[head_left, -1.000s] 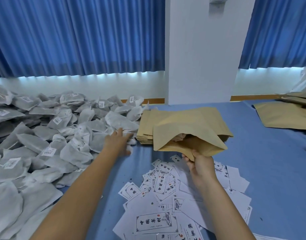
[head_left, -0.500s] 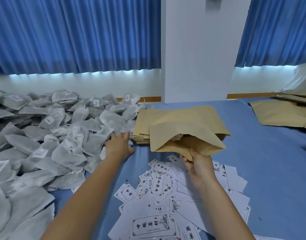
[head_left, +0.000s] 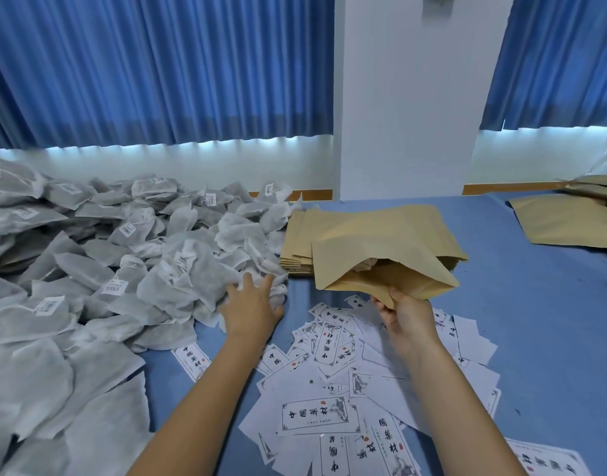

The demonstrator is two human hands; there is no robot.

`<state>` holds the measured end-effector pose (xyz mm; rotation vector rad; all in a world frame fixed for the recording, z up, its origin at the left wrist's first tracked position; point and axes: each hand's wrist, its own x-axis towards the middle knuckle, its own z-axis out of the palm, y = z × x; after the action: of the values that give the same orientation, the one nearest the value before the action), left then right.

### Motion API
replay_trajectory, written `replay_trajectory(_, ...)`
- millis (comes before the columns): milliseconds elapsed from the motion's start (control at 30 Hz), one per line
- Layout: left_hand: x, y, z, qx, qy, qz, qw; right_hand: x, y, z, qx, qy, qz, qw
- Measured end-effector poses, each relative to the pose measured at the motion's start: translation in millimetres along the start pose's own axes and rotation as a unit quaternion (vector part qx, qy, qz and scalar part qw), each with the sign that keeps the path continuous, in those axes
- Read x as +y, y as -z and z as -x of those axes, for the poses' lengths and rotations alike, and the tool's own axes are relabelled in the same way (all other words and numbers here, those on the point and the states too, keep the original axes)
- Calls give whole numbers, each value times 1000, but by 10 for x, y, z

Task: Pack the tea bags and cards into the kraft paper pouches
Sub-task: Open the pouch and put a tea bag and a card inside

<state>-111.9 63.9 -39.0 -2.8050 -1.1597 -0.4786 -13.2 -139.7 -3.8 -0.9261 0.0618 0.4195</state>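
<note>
A large heap of grey-white tea bags (head_left: pixel 89 269) covers the left of the blue table. My left hand (head_left: pixel 252 309) lies at the heap's near right edge, fingers spread over a tea bag (head_left: pixel 278 291). My right hand (head_left: pixel 406 312) pinches the lower lip of a kraft paper pouch (head_left: pixel 381 266), held up with its mouth open toward me; something pale shows inside. Behind it lies a stack of flat kraft pouches (head_left: pixel 298 242). White printed cards (head_left: pixel 329 341) are scattered below both hands.
More kraft pouches (head_left: pixel 566 221) lie at the far right of the blue table (head_left: pixel 518 304). A white pillar (head_left: pixel 408 97) and blue curtains (head_left: pixel 157 70) stand behind the table.
My left hand has drawn back from deeper in the heap to its near right edge. The pouch in my right hand has hardly moved.
</note>
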Motion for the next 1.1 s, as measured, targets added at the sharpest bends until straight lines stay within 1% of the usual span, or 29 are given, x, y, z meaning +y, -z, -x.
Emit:
replay_trajectory(67,15,45,50,14,-13,1,1000,0,7,9,1,-1,2,1000)
replay_trajectory(133,26,105,125,56,-20,36,998,-4,8,17,-4,-1,3,1000)
replay_trajectory(167,29,147,163,87,-22,66,994,-8,3,18,-5,0,5,1000)
replay_trajectory(233,36,243,227,185,-43,116,975,-6,-11,17,-4,3,15,1000)
replay_trajectory(267,45,287,248,242,-64,118,961,4,-20,14,-2,4,23,1000)
replay_trajectory(300,62,333,268,283,-84,111,949,18,-27,5,4,3,30,1000)
replay_trajectory(333,90,386,285,299,-94,100,944,30,-32,-6,12,1,36,999)
replay_trajectory(367,128,444,295,282,-85,98,951,40,-36,-17,20,1,40,999)
replay_trajectory(433,187,561,276,201,-17,126,971,53,-43,-40,29,2,44,999)
replay_trajectory(467,189,607,249,168,17,160,973,57,-41,-52,30,2,45,999)
replay_trajectory(500,180,670,226,155,38,219,963,60,-39,-59,30,2,46,998)
replay_trajectory(533,165,751,205,155,45,304,939,58,-38,-63,29,2,47,998)
replay_trajectory(567,152,841,182,149,44,408,900,56,-38,-65,28,3,48,998)
replay_trajectory(600,144,935,160,129,41,513,848,55,-40,-64,24,3,49,999)
replay_trajectory(633,136,1007,135,99,39,595,797,56,-43,-63,20,4,50,999)
replay_trajectory(667,135,1057,116,55,36,653,755,57,-46,-61,16,5,51,999)
replay_trajectory(700,137,1088,103,-5,40,701,712,57,-46,-59,13,6,50,999)
replay_trajectory(767,138,1084,95,-122,58,780,611,51,-44,-60,13,8,47,999)
replay_trajectory(800,133,1053,84,-151,73,797,580,46,-43,-59,14,7,47,999)
replay_trajectory(833,126,1021,66,-164,92,809,557,45,-42,-60,15,5,47,999)
replay_trajectory(867,113,983,45,-161,112,815,545,46,-40,-65,17,3,47,999)
replay_trajectory(900,102,952,26,-145,128,818,541,49,-39,-69,19,1,45,999)
replay_trajectory(933,96,905,-3,-111,132,799,575,47,-36,-69,20,1,43,999)
replay_trajectory(967,80,845,-26,-61,115,737,664,46,-38,-68,19,1,44,999)
replay_trajectory(1000,62,767,-38,-2,94,625,775,48,-38,-69,18,2,46,999)
replay_trajectory(1033,41,695,-46,53,80,513,853,49,-35,-74,17,4,48,999)
replay_trajectory(1067,12,637,-50,83,74,454,884,53,-31,-77,15,4,47,999)
replay_trajectory(1100,-9,613,-40,99,77,443,888,54,-28,-74,12,2,43,999)
